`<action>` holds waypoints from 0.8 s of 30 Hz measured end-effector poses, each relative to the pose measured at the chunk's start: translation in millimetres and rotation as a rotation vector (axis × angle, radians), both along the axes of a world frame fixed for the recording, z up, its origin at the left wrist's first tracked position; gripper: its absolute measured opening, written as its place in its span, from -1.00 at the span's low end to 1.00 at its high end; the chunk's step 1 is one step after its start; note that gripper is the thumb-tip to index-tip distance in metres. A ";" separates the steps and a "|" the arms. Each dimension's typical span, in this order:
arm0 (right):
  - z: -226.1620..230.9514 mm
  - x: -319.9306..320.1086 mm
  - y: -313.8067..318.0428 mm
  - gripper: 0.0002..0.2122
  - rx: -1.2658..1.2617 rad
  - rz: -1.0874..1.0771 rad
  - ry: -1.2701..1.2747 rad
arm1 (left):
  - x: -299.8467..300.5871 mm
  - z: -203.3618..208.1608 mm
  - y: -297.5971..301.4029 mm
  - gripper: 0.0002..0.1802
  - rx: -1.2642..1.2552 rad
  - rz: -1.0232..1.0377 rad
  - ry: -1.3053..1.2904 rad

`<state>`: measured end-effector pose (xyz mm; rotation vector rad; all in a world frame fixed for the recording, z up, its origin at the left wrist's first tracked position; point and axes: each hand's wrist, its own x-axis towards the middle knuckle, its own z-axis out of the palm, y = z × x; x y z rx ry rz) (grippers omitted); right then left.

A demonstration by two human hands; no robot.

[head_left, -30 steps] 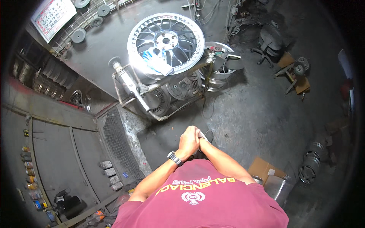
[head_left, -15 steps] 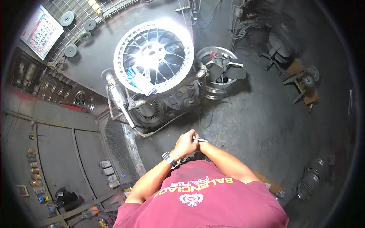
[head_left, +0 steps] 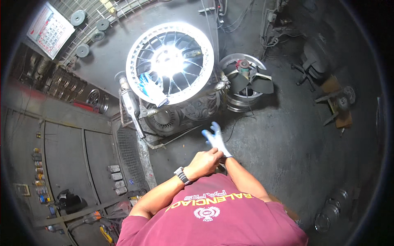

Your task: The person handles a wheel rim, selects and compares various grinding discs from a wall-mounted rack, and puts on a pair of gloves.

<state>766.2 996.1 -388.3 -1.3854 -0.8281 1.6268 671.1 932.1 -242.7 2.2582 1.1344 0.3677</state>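
Note:
My right hand wears a white work glove with blue fingertips, and its fingers are stretched out and spread. My bare left hand, with a watch on its wrist, is closed at the cuff of this glove, pinching the edge by the right wrist. Ahead of both hands, a large silver alloy wheel sits on a stand under a glaring light. A second white and blue glove lies across the near left part of its rim.
A long-bodied power tool leans at the stand's left. Right of the stand is another wheel with a fan-like part on it. A chair base and a low wooden piece stand farther right. Loose rims lie at lower right.
The glove is now over my right hand, whose fingers have spread out forward. My left hand has shifted slightly right and back to the cuff. The view has turned slightly.

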 end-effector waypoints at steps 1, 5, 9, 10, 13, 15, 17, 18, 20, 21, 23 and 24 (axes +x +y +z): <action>-1.9 10.6 4.2 -0.30 -0.082 -0.130 0.143 | -9.7 -3.5 3.2 -0.77 -0.009 0.028 0.047; -17.3 76.6 12.0 -0.59 -0.166 -0.292 0.242 | -64.4 -17.2 51.4 -0.73 0.219 0.508 0.037; -32.2 125.3 -2.6 -0.76 -0.177 -0.378 0.160 | -124.2 -18.0 118.9 -0.56 0.558 0.900 0.045; -28.1 133.1 -9.0 -0.78 -0.212 -0.378 0.188 | -134.4 -18.4 130.4 -0.54 0.578 0.903 0.112; -27.1 144.4 -27.3 -0.77 -0.284 -0.430 0.304 | -155.3 -23.2 159.5 -0.54 0.565 0.907 0.250; -43.0 150.2 -40.3 -0.75 -0.249 -0.372 0.376 | -174.0 -31.5 168.5 -0.59 0.455 0.815 0.390; -42.3 144.0 -48.9 -0.72 -0.241 -0.361 0.363 | -179.9 -32.8 173.5 -0.66 0.492 0.812 0.418; -45.0 144.5 -53.3 -0.71 -0.246 -0.315 0.327 | -177.7 -27.7 173.6 -0.70 0.551 0.839 0.345; -20.4 125.9 -54.9 -0.70 -0.211 -0.246 0.251 | -180.9 -18.4 167.8 -0.81 0.719 0.878 0.213; -1.3 115.3 -52.1 -0.69 -0.170 -0.193 0.170 | -171.6 -4.9 165.4 -0.81 0.725 0.871 0.208; 33.3 94.8 -44.6 -0.66 -0.145 -0.172 0.205 | -133.8 34.8 140.0 -0.85 0.770 0.805 -0.093; 65.1 81.0 -40.2 -0.61 0.009 -0.115 0.221 | -116.4 48.8 125.1 -0.87 0.676 0.754 -0.160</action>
